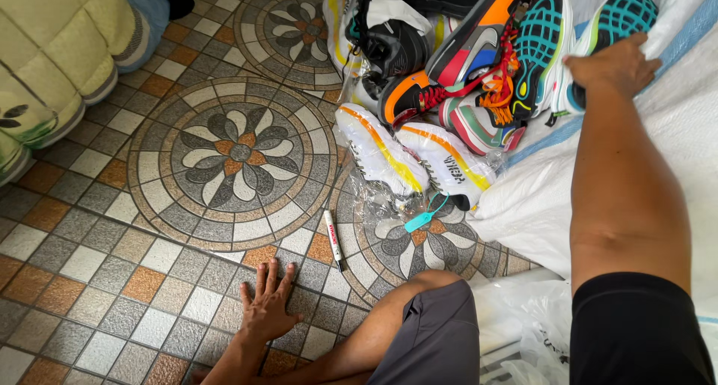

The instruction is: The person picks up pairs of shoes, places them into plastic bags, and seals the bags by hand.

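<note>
A person seated on a patterned tiled floor (90, 280) presses the left hand (268, 304) flat there, fingers spread and empty, a white marker pen (333, 240) just beyond its fingertips. The right hand (609, 67) reaches far forward, palm down, fingers closing over a teal-and-black sneaker (598, 41) atop a heap of colourful shoes on a white sack (673, 123).

Tiled floor, woven sack and a pile of glossy, mesh-topped sneakers.

The floor (149, 265) is matt mosaic tile with rough grout lines. The white sack (673, 131) looks like coarse woven plastic. The teal sneaker (621, 15) under the right hand (609, 67) has netted mesh over shiny rubber. Two white sneakers (411, 161) sit in clear, crinkled plastic film. The marker pen (333, 239) is smooth plastic. The left hand (269, 303) lies flat on tile.
</note>
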